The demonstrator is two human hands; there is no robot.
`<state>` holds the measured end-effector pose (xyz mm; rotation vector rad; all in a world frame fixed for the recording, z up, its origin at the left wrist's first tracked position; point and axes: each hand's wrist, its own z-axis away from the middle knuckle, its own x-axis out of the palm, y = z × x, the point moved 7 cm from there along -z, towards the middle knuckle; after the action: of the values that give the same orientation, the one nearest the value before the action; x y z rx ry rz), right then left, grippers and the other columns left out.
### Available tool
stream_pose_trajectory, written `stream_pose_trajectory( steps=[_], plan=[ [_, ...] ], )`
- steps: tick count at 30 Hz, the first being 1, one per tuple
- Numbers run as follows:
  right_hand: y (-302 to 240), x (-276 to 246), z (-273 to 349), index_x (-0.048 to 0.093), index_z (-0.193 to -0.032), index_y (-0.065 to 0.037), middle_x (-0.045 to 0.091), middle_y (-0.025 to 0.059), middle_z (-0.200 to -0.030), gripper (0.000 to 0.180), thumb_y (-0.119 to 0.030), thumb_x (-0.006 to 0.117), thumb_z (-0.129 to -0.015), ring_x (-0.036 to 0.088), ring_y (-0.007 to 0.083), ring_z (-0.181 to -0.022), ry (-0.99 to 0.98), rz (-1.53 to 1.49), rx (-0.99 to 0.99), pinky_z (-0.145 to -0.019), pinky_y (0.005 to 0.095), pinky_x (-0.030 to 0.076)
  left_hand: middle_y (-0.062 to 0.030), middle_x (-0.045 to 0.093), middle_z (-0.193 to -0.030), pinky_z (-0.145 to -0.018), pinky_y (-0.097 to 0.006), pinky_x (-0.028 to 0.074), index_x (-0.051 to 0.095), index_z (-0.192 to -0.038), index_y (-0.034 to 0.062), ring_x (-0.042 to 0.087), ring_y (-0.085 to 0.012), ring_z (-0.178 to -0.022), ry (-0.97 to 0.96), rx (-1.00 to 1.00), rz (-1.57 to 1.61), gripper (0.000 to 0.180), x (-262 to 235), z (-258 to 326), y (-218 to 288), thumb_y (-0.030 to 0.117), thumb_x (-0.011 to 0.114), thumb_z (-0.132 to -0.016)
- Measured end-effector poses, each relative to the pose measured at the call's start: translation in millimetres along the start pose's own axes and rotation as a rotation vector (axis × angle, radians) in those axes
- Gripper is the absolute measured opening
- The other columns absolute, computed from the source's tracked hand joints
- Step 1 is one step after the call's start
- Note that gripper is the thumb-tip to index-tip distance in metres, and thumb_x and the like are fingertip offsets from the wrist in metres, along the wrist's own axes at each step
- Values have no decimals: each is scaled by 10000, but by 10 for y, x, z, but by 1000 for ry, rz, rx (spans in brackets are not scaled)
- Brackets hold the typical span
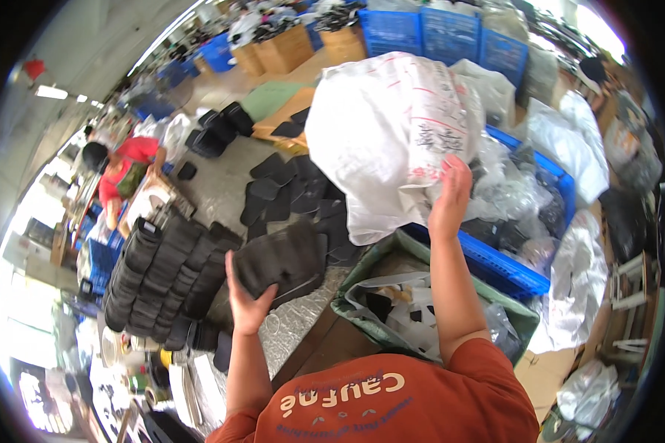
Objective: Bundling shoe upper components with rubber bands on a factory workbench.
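My left hand (248,301) grips a thick bundle of black sheet-like pieces (284,258), thumb on the near side and fingers along its left edge. To the right, my right hand (451,198) is closed on the edge of a large white woven sack (369,133) with red lines and dark markings. The sack spreads out ahead of me, and its inside does not show. Loose black flat pieces (273,188) lie scattered beyond the bundle. Left of it stands a big pile of stacked black bundles (166,273).
A green-edged bin (521,317) with plastic bags is close in front of me. Right of the sack sits a blue crate (495,266) full of clear plastic. More black bundles (222,127) stand farther off. A person in a red top (137,159) works at the left.
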<state>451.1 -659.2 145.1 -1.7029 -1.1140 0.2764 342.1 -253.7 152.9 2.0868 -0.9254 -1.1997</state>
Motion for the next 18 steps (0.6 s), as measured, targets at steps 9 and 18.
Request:
stream_pose_trajectory(
  steps=[9, 18],
  plan=[
    [-76, 1217, 814, 380, -1365, -88, 475, 189, -1316, 748, -569, 561, -821, 469, 367, -1193, -1556, 682, 131, -1006, 442, 363, -113, 504, -1264, -1012, -332, 367, 140, -1450, 6, 489, -206, -1173, -272, -155, 529, 1007, 352, -30, 84, -39, 702, -615],
    [209, 638, 1533, 19, -1480, -91, 271, 145, -1459, 1218, -306, 849, -614, 275, 237, -1338, -1087, -269, 608, -1100, 354, 188, -119, 353, -1402, -1085, -359, 246, 100, -1462, 25, 343, -225, -1296, -234, -298, 697, 1058, 907, 218, 26, 97, 787, -661]
  ],
)
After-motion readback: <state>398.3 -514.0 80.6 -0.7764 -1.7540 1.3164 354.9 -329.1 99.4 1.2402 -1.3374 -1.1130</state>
